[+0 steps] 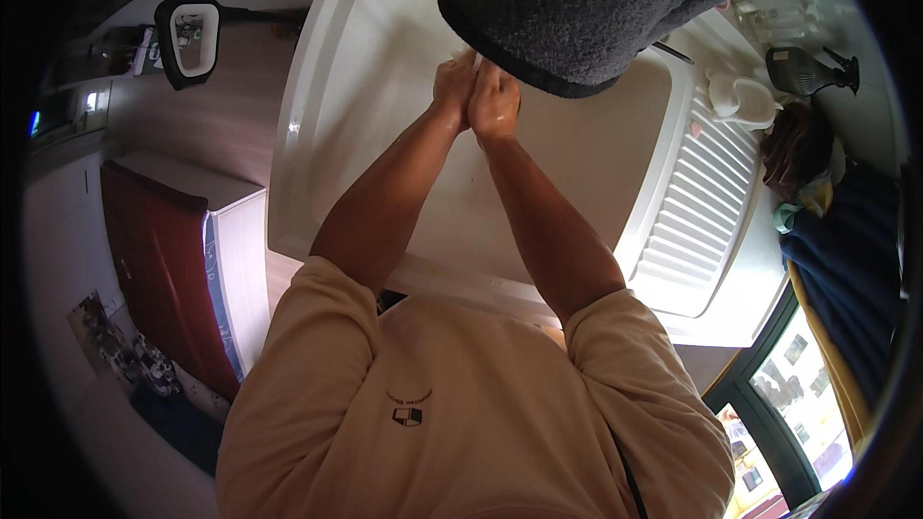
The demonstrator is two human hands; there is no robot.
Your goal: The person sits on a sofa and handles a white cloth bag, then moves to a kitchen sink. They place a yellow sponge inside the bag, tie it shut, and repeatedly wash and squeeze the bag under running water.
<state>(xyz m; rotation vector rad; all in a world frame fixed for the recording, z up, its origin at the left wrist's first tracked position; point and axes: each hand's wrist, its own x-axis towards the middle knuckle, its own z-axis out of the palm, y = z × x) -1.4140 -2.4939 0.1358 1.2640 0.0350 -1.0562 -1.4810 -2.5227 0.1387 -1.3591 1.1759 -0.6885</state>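
Note:
My left hand (pixel 454 89) and my right hand (pixel 495 102) are pressed side by side over the basin of a white sink (pixel 570 180), fingers curled in. Wet glints show on the skin. A small whitish bit (pixel 469 58) shows between the fingers; whether it is water, foam or a cloth I cannot tell. A dark grey towel (pixel 555 14) with a black edge hangs above and in front, covering part of the view just past my right fingertips.
A ridged white washboard (pixel 696 194) adjoins the basin on the right. Beyond it are a white plastic vessel (pixel 739 99), a dark spray bottle (pixel 800 72) and a dark blue cloth (pixel 844 238). At left stand a red-covered cabinet (pixel 155 259) and a black-and-white framed object (pixel 189 43).

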